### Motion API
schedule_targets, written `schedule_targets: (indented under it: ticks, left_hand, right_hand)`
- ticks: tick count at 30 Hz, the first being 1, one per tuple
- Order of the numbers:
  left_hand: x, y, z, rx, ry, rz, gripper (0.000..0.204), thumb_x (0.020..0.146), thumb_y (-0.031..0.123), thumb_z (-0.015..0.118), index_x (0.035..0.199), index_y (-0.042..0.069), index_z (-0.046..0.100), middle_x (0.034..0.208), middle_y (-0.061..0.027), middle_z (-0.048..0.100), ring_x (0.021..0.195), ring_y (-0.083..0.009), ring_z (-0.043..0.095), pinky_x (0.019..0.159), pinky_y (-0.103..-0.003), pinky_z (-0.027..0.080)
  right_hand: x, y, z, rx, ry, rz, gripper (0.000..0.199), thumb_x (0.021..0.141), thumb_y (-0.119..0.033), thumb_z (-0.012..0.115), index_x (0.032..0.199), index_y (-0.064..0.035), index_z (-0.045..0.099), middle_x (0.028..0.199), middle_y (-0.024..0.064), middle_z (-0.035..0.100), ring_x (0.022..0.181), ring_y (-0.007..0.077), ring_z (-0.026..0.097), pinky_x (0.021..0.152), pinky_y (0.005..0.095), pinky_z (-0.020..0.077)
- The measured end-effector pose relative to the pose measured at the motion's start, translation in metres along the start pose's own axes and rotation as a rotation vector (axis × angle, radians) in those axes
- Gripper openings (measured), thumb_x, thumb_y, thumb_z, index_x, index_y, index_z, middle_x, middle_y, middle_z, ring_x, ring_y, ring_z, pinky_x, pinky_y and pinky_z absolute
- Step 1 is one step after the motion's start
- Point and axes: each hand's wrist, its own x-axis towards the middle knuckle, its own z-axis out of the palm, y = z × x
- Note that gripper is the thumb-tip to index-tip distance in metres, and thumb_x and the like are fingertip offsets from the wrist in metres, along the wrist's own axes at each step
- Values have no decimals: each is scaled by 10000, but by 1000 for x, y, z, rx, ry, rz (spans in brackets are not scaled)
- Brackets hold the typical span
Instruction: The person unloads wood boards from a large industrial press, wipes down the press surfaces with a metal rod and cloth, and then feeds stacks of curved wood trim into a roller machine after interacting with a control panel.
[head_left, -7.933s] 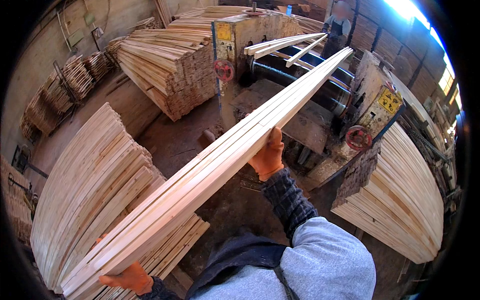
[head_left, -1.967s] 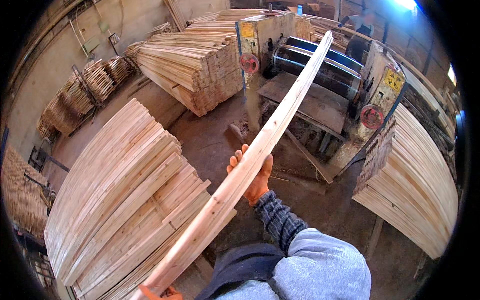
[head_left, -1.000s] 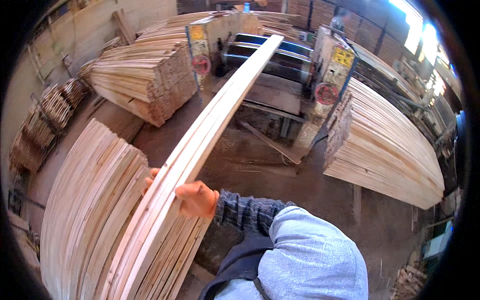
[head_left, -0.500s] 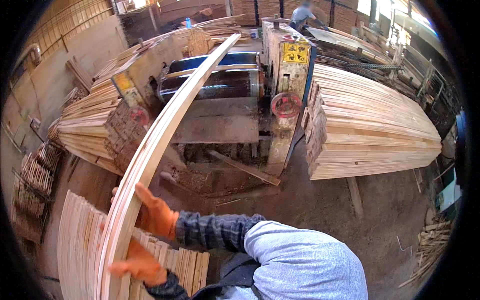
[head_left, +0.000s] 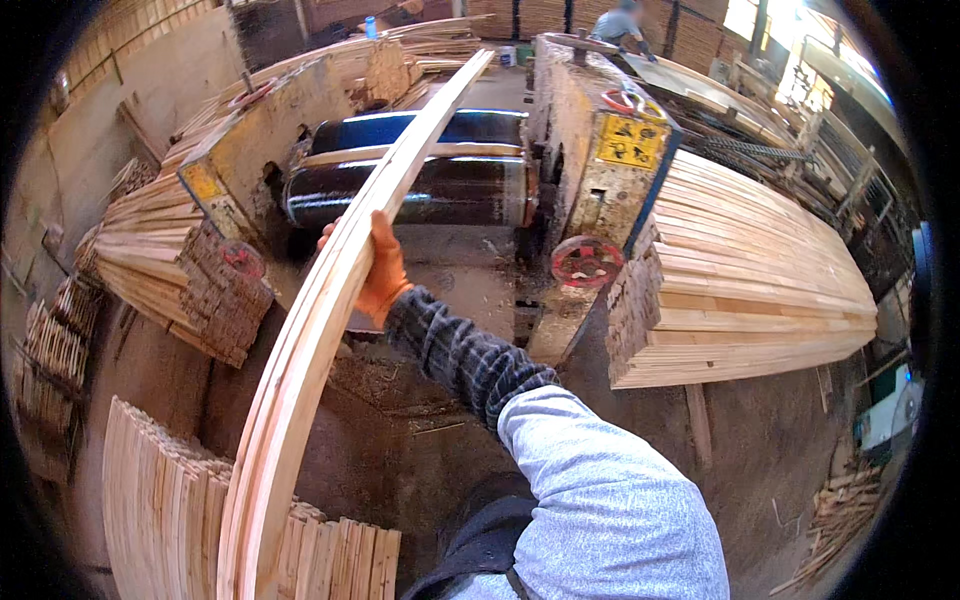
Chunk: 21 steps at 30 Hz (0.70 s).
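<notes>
A bundle of long, pale wooden strips slants from the lower left up across the rollers. Orange-gloved, my right hand is closed around its middle, thumb on the near side and fingertips showing at the far side. The bundle's far end reaches past the roller machine's dark rollers; whether it touches them I cannot tell. Another strip lies crosswise between the rollers. My left hand is out of sight. Below the bundle stands a stack of wooden strips at the lower left.
Machine posts flank the rollers, the right one bearing a red handwheel. A big stack of boards stands on the right, another on the left. Scrap wood lies at lower right. Far back, another person bends over a surface.
My right hand has moved forward and up with the bundle, nearer the rollers. My left hand, at the bundle's near end before, has gone out of view. The view has shifted.
</notes>
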Motion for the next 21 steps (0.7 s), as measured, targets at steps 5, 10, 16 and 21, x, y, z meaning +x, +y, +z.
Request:
schedule_targets:
  ticks: [5, 10, 16, 21]
  left_hand:
    - [36, -34, 9, -457, -64, 64, 532, 988, 245, 601, 1416, -17, 426, 1378, -150, 535, 1246, -394, 531, 1076, -579, 415]
    - [46, -14, -9, 442, 17, 264, 453, 992, 262, 560, 1371, 24, 488, 1279, -174, 594, 1149, -396, 574, 984, -581, 461]
    - [32, 16, -17, 1154, -191, 877, 352, 956, 113, 589, 1290, 13, 540, 1226, -181, 617, 1045, -308, 636, 942, -446, 527]
    - [107, 12, -59, 1506, 119, 925, 486, 908, 47, 658, 1353, -1, 468, 1290, -154, 593, 1053, -284, 637, 947, -415, 524]
  right_hand:
    - [6, -5, -1, -75, 93, -33, 846, 734, -670, 744, 1255, -34, 544, 1082, 131, 636, 1044, 264, 643, 925, 512, 550]
    - [-54, 52, 32, 45, -102, 113, 802, 816, -652, 683, 1312, -48, 500, 1175, 96, 600, 1107, 265, 603, 969, 505, 514]
    - [-136, 133, 95, 224, -49, 168, 680, 840, -536, 731, 1371, -231, 436, 1218, 96, 572, 1176, 284, 562, 1013, 501, 471]
    - [-112, 116, 75, 186, -45, 141, 659, 828, -517, 755, 1332, -199, 475, 1227, 120, 568, 1187, 312, 558, 1031, 504, 460]
